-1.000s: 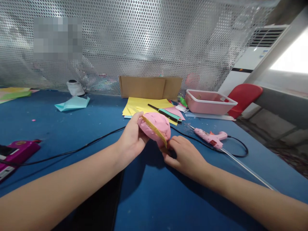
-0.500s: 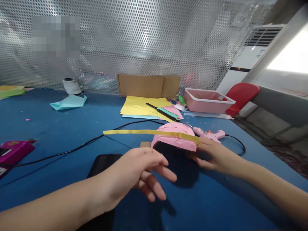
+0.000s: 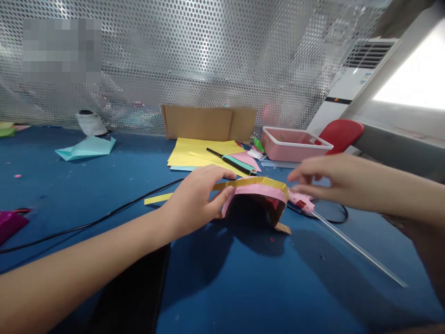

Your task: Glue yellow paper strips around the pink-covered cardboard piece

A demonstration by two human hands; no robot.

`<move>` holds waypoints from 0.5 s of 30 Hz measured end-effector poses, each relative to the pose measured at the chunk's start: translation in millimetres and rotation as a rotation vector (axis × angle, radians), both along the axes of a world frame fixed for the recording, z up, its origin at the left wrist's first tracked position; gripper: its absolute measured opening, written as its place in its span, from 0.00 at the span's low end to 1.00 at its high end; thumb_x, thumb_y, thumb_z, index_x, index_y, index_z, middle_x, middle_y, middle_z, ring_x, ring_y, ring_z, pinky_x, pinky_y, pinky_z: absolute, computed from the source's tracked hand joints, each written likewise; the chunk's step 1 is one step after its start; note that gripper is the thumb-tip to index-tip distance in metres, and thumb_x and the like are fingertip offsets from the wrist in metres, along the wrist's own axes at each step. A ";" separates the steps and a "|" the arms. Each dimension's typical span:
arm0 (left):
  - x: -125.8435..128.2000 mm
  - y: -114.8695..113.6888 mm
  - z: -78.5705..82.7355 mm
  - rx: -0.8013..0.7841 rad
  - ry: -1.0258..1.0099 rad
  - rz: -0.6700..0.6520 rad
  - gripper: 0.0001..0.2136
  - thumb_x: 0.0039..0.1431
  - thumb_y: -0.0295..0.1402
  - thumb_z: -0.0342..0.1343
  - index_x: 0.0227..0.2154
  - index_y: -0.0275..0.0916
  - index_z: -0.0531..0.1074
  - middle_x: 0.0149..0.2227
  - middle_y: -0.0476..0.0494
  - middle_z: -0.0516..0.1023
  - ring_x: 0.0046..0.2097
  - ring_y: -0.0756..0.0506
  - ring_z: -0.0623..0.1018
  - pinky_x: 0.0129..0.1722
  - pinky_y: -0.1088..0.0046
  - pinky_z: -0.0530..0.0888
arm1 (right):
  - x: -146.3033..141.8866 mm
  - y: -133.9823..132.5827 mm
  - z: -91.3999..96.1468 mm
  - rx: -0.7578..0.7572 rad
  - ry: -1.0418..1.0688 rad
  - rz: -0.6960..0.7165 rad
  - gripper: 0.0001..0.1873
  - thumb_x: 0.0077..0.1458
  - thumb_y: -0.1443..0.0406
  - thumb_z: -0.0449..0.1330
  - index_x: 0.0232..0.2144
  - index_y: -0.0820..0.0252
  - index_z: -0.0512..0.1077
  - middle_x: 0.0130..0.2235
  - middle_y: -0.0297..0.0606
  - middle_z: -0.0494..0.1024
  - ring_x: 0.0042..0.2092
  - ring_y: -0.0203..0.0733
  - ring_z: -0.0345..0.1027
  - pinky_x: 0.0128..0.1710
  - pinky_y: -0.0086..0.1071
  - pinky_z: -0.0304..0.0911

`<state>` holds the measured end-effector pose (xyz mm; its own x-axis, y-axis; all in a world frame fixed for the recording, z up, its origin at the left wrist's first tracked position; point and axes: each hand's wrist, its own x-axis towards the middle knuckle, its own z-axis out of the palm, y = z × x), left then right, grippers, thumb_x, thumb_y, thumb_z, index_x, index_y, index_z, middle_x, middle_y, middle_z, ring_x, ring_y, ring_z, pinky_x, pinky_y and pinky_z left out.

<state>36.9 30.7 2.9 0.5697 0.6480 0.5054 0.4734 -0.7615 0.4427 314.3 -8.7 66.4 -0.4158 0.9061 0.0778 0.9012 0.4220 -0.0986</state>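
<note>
A small pink paper-covered arch stands on the blue table, its dark hollow side facing me. A yellow paper strip runs along its curved edge, with a loose tail out to the left. My left hand presses the strip against the arch's left side between thumb and fingers. My right hand is off the arch, above a pink glue gun; its fingers are loosely bent and apart, holding nothing I can see. From the gun a clear glue stick points toward me. A cardboard tab juts from the arch's right foot.
Behind the arch, a turquoise-handled cutter lies on yellow paper sheets, before a cardboard piece. A pink basket stands at back right. A black cable crosses the left. A black flat object lies under my left forearm.
My left hand has moved up onto the strip and the arch's left side. My right hand has let go of the arch's right end and risen, uncovering the glue stick.
</note>
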 end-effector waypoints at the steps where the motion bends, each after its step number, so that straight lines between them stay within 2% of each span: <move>1: 2.1 0.9 -0.6 -0.027 -0.017 -0.001 0.10 0.62 0.32 0.51 0.42 0.36 0.74 0.42 0.43 0.78 0.44 0.46 0.76 0.45 0.67 0.72 | -10.5 3.4 7.8 0.044 0.026 0.004 0.15 0.57 0.54 0.53 0.31 0.56 0.76 0.29 0.36 0.78 0.29 0.37 0.68 0.29 0.32 0.60; 2: 4.0 1.3 -1.0 -0.056 -0.040 0.000 0.08 0.61 0.31 0.52 0.39 0.37 0.74 0.39 0.45 0.78 0.41 0.47 0.76 0.42 0.70 0.72 | -22.0 7.4 13.8 0.101 0.079 0.025 0.16 0.57 0.54 0.53 0.31 0.56 0.75 0.30 0.36 0.78 0.31 0.37 0.68 0.31 0.33 0.60; 4: 7.1 1.5 -1.8 -0.113 -0.100 0.005 0.06 0.59 0.29 0.54 0.35 0.38 0.76 0.36 0.47 0.79 0.38 0.49 0.76 0.38 0.73 0.72 | -44.9 17.2 20.9 0.115 0.143 0.133 0.14 0.57 0.56 0.54 0.31 0.57 0.75 0.33 0.36 0.78 0.34 0.38 0.68 0.35 0.32 0.60; 7: 10.0 2.2 -3.3 -0.222 -0.160 0.022 0.05 0.56 0.29 0.56 0.33 0.38 0.77 0.34 0.48 0.79 0.36 0.50 0.76 0.35 0.74 0.72 | -71.7 33.5 25.4 0.032 0.009 0.224 0.11 0.53 0.57 0.57 0.29 0.56 0.75 0.31 0.34 0.78 0.33 0.37 0.68 0.31 0.31 0.58; 11: 9.2 3.5 -4.7 -0.370 -0.151 0.039 0.06 0.56 0.34 0.57 0.33 0.39 0.77 0.31 0.49 0.78 0.30 0.51 0.74 0.29 0.75 0.70 | -90.1 46.5 30.9 -0.167 -0.179 0.207 0.10 0.51 0.58 0.58 0.29 0.55 0.77 0.28 0.33 0.77 0.27 0.34 0.67 0.24 0.29 0.54; 15: 6.8 2.8 -5.0 -0.360 -0.129 0.021 0.06 0.56 0.32 0.57 0.34 0.39 0.77 0.30 0.49 0.78 0.30 0.51 0.73 0.30 0.75 0.71 | -97.5 48.3 31.4 -0.207 -0.281 0.164 0.11 0.49 0.57 0.58 0.29 0.54 0.77 0.25 0.33 0.76 0.24 0.34 0.64 0.22 0.30 0.51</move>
<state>43.7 33.5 -2.1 0.5009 0.8082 0.3098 0.4105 -0.5370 0.7370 216.7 39.6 97.8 -0.5355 0.8105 -0.2373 0.8274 0.5599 0.0450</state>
